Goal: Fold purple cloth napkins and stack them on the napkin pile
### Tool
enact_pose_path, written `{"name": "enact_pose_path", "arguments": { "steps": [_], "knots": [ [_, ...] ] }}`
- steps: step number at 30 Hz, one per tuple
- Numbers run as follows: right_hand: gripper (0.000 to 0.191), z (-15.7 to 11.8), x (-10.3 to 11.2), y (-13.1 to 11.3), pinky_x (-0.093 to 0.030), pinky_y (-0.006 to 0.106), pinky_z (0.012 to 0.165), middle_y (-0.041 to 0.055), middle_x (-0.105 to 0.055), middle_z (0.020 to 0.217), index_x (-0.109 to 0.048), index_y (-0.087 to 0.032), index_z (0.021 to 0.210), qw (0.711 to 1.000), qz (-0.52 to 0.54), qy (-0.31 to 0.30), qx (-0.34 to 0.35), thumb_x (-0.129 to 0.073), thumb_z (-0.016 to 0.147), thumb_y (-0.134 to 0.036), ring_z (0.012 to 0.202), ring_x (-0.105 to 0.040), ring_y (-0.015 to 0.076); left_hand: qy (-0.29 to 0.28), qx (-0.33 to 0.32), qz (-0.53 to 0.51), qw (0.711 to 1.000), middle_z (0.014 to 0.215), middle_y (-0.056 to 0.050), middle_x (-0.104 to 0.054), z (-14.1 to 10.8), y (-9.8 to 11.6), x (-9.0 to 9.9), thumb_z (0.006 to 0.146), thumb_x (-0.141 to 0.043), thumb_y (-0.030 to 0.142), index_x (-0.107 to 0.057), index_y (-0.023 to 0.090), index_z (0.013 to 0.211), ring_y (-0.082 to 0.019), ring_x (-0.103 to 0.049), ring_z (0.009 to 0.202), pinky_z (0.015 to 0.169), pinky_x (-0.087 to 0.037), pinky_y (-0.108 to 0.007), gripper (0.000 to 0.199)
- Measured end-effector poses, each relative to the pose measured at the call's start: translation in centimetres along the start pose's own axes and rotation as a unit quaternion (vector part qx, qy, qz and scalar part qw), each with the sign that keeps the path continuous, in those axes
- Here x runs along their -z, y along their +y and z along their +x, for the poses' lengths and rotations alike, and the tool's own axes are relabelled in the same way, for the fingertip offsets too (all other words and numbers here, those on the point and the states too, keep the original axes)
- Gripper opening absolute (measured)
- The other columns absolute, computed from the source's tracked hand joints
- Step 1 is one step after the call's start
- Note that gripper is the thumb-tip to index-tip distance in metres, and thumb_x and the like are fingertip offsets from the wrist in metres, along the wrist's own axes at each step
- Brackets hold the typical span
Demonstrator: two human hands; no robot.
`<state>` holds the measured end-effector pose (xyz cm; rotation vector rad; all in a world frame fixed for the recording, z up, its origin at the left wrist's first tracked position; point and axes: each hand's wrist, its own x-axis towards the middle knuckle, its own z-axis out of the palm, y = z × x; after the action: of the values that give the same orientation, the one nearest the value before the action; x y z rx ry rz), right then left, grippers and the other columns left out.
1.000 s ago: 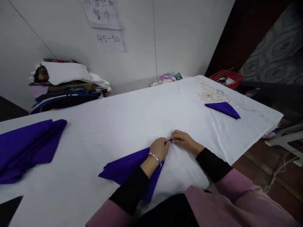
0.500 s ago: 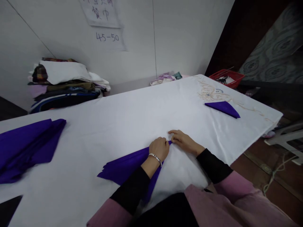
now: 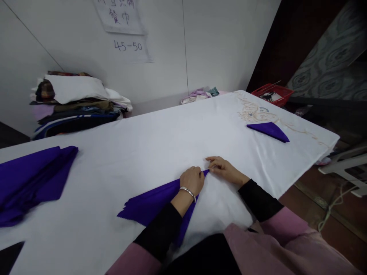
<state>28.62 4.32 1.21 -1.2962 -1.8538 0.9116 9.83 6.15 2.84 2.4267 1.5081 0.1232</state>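
Observation:
A purple cloth napkin [image 3: 155, 198] lies folded to a point on the white tablecloth in front of me, its jagged-edged wide end towards the left. My left hand [image 3: 192, 180], with a silver bracelet at the wrist, is closed on the napkin near its narrow end. At the tip, my right hand [image 3: 224, 169] pinches the cloth between thumb and finger, other fingers stretched forward. Part of the napkin is hidden under my left hand and forearm. To the right rests a second purple napkin [image 3: 269, 131], folded into a flat triangle.
Loose purple cloths [image 3: 31, 179] are heaped on the left of the white tablecloth [image 3: 100, 183]. Folded fabrics [image 3: 80, 91] are stacked by the wall at the back left. A red basket [image 3: 273, 94] stands beyond the far right corner, and a white stool [image 3: 346, 168] is on the right.
My right hand has drawn slightly away from my left, and a little more of the purple tip shows between them. The view has shifted slightly.

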Motion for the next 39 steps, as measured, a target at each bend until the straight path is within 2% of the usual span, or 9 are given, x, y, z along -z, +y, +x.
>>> {"name": "enact_pose_path", "arguments": {
  "steps": [9, 15, 20, 25, 32, 39],
  "knots": [
    [0.006, 0.6, -0.7, 0.7, -0.036, 0.044, 0.097, 0.0082, -0.053, 0.126, -0.064, -0.023, 0.085, 0.991, -0.109, 0.011, 0.082, -0.059, 0.082, -0.023, 0.116, -0.044, 0.023, 0.012, -0.006, -0.004, 1.0, 0.089, -0.005, -0.064, -0.1, -0.1, -0.2, 0.089, -0.039, 0.029, -0.059, 0.021, 0.086, -0.019, -0.059, 0.086, 0.07, -0.04, -0.03, 0.022],
    [0.01, 0.6, -0.5, 1.0, -0.03, 0.048, 0.101, 0.007, -0.052, 0.128, -0.066, -0.023, 0.083, 0.988, -0.137, -0.006, 0.065, -0.056, 0.084, -0.026, 0.123, -0.039, 0.0248, 0.026, -0.004, -0.022, 0.999, 0.087, -0.003, -0.065, -0.3, 0.0, 0.0, 0.088, -0.042, 0.032, -0.058, 0.022, 0.088, -0.019, -0.06, 0.082, 0.068, -0.04, -0.03, 0.019],
    [0.015, 0.6, -0.4, 1.2, -0.028, 0.047, 0.102, 0.0065, -0.05, 0.132, -0.064, -0.023, 0.083, 0.987, -0.148, -0.027, 0.057, -0.052, 0.088, -0.03, 0.129, -0.033, 0.0248, 0.039, -0.034, -0.052, 0.997, 0.088, 0.0, -0.065, -0.5, 0.1, -0.2, 0.09, -0.039, 0.032, -0.058, 0.023, 0.089, -0.017, -0.059, 0.082, 0.069, -0.04, -0.028, 0.021],
    [0.019, 0.6, -0.2, 0.6, -0.028, 0.047, 0.103, 0.0073, -0.048, 0.134, -0.061, -0.022, 0.08, 0.988, -0.144, -0.044, 0.04, -0.047, 0.089, -0.03, 0.132, -0.029, 0.025, 0.037, -0.029, -0.025, 0.999, 0.085, -0.002, -0.065, -0.3, 0.2, -0.5, 0.091, -0.035, 0.028, -0.059, 0.021, 0.084, -0.017, -0.06, 0.079, 0.066, -0.039, -0.029, 0.027],
    [0.023, 0.7, 0.0, -0.1, -0.026, 0.047, 0.104, 0.006, -0.039, 0.141, -0.058, -0.021, 0.077, 0.985, -0.153, -0.078, 0.015, -0.043, 0.091, -0.03, 0.135, -0.022, 0.0245, 0.036, -0.03, 0.023, 0.999, 0.083, -0.004, -0.062, -0.2, 0.3, -0.4, 0.088, -0.04, 0.026, -0.06, 0.02, 0.085, -0.019, -0.058, 0.08, 0.067, -0.04, -0.031, 0.021],
    [0.016, 0.8, -0.3, -0.1, -0.027, 0.046, 0.104, 0.0088, -0.039, 0.142, -0.059, -0.02, 0.074, 0.984, -0.169, -0.051, 0.005, -0.052, 0.086, -0.027, 0.135, -0.023, 0.0261, 0.069, -0.039, 0.02, 0.997, 0.093, -0.005, -0.06, 0.0, -0.1, -0.1, 0.083, -0.051, 0.028, -0.06, 0.02, 0.084, -0.022, -0.053, 0.092, 0.076, -0.04, -0.035, 0.012]
  ]
}}
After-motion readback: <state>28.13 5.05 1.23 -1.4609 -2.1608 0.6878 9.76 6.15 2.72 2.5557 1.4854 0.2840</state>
